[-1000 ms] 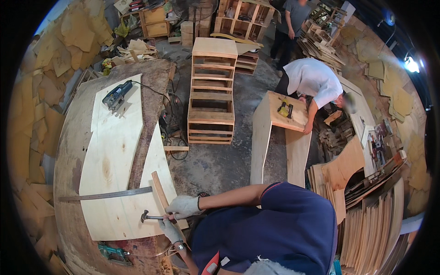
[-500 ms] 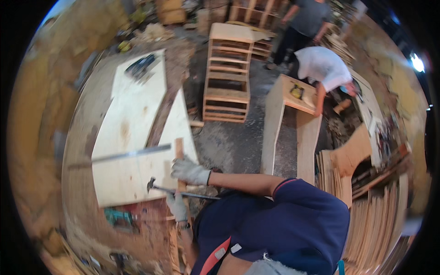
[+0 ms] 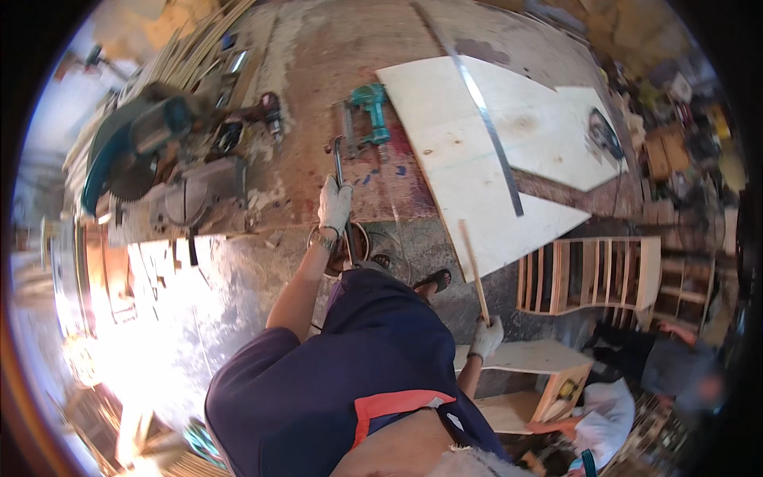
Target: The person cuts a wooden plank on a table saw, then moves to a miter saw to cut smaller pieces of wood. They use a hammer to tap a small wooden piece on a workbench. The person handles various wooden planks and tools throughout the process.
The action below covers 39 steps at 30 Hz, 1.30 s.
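Observation:
My left hand, in a pale work glove, grips a hammer by its handle at the table's near edge. The hammer's head points away from me and its handle end reaches back toward my body. To the right and lower, my right hand, also gloved, is closed round one end of a narrow wooden strip. The strip's far end reaches up to the edge of a pale plywood sheet. I cannot tell whether they touch. A long metal ruler lies across the plywood.
A green power tool and a drill lie on the worktable. A mitre saw stands at the left. Right of me are a slatted wooden frame, a wooden cabinet and a person in white bending beside it.
My view has swung left, bringing the saw and drill into sight. My hands have moved apart; the right has carried the wooden strip away from the hammer, which stays in my left.

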### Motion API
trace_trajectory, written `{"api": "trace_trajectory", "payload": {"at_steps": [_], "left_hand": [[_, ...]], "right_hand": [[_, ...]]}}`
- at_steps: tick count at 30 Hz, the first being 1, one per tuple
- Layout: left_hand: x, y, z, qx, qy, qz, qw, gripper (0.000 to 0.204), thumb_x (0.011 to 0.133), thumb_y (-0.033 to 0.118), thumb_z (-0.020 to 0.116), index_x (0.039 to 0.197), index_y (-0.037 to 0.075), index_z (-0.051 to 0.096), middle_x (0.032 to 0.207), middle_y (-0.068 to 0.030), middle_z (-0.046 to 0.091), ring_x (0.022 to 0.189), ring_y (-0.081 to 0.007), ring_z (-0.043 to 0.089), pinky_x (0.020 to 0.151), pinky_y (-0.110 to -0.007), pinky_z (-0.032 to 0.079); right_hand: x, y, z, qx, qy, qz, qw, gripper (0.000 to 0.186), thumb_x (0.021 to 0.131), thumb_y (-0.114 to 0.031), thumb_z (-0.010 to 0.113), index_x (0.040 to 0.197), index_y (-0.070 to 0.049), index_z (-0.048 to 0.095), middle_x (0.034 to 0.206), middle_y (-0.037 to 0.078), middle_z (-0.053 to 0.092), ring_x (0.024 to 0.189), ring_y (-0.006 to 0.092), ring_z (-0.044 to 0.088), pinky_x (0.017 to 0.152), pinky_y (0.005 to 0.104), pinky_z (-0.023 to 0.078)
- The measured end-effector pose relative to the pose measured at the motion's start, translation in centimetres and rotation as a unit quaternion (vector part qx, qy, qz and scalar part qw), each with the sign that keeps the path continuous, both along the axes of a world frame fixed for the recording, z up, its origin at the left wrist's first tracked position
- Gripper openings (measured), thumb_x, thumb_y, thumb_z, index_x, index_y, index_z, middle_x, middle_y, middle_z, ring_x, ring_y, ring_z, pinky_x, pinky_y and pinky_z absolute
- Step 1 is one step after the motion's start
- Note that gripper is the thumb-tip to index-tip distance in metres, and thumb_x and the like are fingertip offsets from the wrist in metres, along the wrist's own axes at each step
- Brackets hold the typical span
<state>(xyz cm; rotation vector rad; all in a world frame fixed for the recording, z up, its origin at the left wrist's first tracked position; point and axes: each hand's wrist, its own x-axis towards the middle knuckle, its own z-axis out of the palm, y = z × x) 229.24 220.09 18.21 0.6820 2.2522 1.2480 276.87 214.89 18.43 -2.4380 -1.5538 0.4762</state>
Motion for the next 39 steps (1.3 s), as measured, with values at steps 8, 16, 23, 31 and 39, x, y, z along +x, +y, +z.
{"api": "trace_trajectory", "payload": {"at_steps": [8, 16, 23, 31, 39], "left_hand": [[-8.7, -2.4, -2.6, -0.16, 0.113, -0.001, 0.981, 0.035, 0.09, 0.035, 0.062, 0.102, 0.002, 0.057, 0.085, -0.0227, 0.067, 0.084, -0.0439, 0.067, 0.074, -0.054, 0.051], [-11.4, 3.6, -1.1, -0.158, 0.32, 0.039, 0.933, 0.061, 0.088, 0.05, 0.067, 0.127, 0.004, 0.056, 0.122, -0.0252, 0.059, 0.107, -0.045, 0.062, 0.087, -0.052, 0.053], [1.3, 4.4, -6.7, -0.125, 0.329, -0.136, 0.926, 0.075, 0.096, 0.055, 0.053, 0.153, 0.007, 0.039, 0.157, -0.0257, 0.037, 0.142, -0.0422, 0.038, 0.113, -0.054, 0.033], [1.9, 4.2, -9.3, -0.164, 0.485, -0.162, 0.843, 0.06, 0.101, 0.055, 0.044, 0.148, 0.018, 0.046, 0.155, -0.0182, 0.043, 0.138, -0.0353, 0.046, 0.105, -0.051, 0.039], [1.6, 4.1, -10.1, -0.149, 0.507, -0.159, 0.834, 0.05, 0.097, 0.05, 0.054, 0.123, 0.008, 0.055, 0.133, -0.0167, 0.056, 0.118, -0.0343, 0.056, 0.093, -0.05, 0.046]], "right_hand": [[-2.7, -2.3, 0.9, -0.015, 0.11, 0.059, 0.992, 0.021, 0.084, -0.017, 0.07, 0.094, 0.002, 0.07, 0.074, 0.019, 0.066, 0.067, 0.0262, 0.065, 0.065, 0.0391, 0.049], [-4.7, -3.8, 1.1, -0.037, 0.131, 0.051, 0.989, 0.023, 0.084, -0.02, 0.066, 0.095, 0.0, 0.07, 0.076, 0.019, 0.065, 0.069, 0.0291, 0.065, 0.067, 0.0403, 0.049], [-6.4, -6.8, 1.4, -0.002, 0.13, -0.095, 0.987, 0.026, 0.084, -0.026, 0.068, 0.094, -0.002, 0.069, 0.082, 0.022, 0.067, 0.08, 0.035, 0.069, 0.072, 0.0437, 0.05], [-6.7, -13.9, -1.8, 0.022, 0.133, -0.272, 0.953, 0.041, 0.085, -0.029, 0.065, 0.111, 0.003, 0.064, 0.101, 0.031, 0.068, 0.103, 0.0469, 0.065, 0.088, 0.0507, 0.05], [-5.2, -25.1, -9.9, -0.152, 0.194, -0.291, 0.924, 0.057, 0.084, -0.043, 0.066, 0.12, 0.0, 0.068, 0.11, 0.028, 0.069, 0.103, 0.0445, 0.067, 0.088, 0.0473, 0.051]]}}
